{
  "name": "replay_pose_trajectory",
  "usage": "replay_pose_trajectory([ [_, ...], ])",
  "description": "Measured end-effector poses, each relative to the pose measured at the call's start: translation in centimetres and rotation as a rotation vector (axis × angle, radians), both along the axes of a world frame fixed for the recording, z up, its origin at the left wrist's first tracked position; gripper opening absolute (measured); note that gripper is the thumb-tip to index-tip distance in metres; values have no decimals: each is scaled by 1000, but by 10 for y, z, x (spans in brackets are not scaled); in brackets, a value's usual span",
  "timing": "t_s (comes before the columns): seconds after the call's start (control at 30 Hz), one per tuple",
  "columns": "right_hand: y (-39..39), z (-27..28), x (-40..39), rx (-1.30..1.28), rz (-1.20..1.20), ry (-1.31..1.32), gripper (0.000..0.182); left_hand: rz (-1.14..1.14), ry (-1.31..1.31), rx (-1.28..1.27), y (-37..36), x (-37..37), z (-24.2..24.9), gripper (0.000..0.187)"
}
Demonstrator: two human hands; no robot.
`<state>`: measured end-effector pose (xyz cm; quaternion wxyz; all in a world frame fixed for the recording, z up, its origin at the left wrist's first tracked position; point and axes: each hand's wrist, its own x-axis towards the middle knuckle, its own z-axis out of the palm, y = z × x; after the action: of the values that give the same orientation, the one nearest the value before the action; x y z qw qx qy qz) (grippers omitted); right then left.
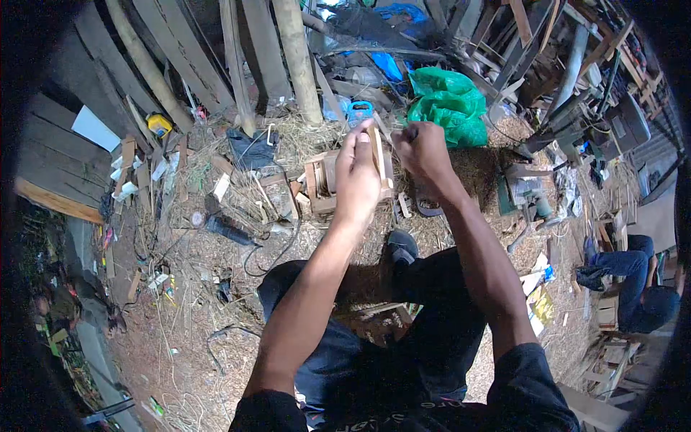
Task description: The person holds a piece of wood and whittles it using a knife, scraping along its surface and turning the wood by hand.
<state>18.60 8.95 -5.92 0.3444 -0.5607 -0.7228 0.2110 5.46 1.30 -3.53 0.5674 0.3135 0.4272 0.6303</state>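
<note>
A small light wooden piece (pixel 377 153) stands upright in my left hand (pixel 358 173), whose fingers wrap round its left side. Just to the right, my right hand (pixel 423 150) is closed round a dark handle (pixel 411 134); a thin flat blade (pixel 382 128) seems to reach from it toward the top of the wooden piece. Below and behind my left hand sits a wooden box-like frame (pixel 317 189) on the ground, partly hidden by the hand.
Behind the hands lie a green plastic bag (pixel 448 108) and a blue object (pixel 359 111). A black cylindrical tool (pixel 229 229) with a cable rests at left on shavings. Wooden posts (pixel 299 65) stand at the back. Another person (pixel 622 270) sits at far right.
</note>
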Motion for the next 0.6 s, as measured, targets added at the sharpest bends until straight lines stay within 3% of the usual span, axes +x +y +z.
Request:
replay_pose_trajectory([
  [0.1, -2, -2, 0, 12, -18, 45, 24, -108, -235, -35, -2, -12, 13, 39],
  [0.2, -5, -5, 1, -50, -43, 131, 24, -322, -421, 127, -2, -24, 15, 38],
  [0.43, -3, -12, 4, -58, -61, 92, 26, -345, -460, 191, 0, -27, 13, 40],
  [0.57, -4, -10, 9, -103, -65, 199, 25, 64, 181, 315, 18, -17, -4, 42],
  [0.6, -3, -12, 11, -133, -61, 232, 25, 61, 215, 292, 17, -18, -2, 42],
])
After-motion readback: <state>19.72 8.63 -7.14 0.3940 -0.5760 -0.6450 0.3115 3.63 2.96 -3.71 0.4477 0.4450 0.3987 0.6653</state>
